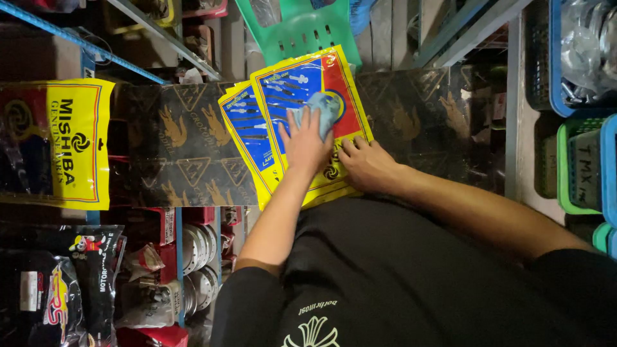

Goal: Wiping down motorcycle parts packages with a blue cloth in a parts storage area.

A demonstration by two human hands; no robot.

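Observation:
A yellow, blue and red plastic package lies on top of a second one like it, both on a dark printed board. My left hand presses a light blue cloth onto the upper package near its middle. My right hand rests with bent fingers on the lower edge of the same package and pins it to the board. Both forearms reach in from below, over my black shirt.
A yellow and black packet hangs at the left, above bagged parts and metal discs. A green plastic item lies behind the board. Blue and green crates and grey shelf posts stand at the right.

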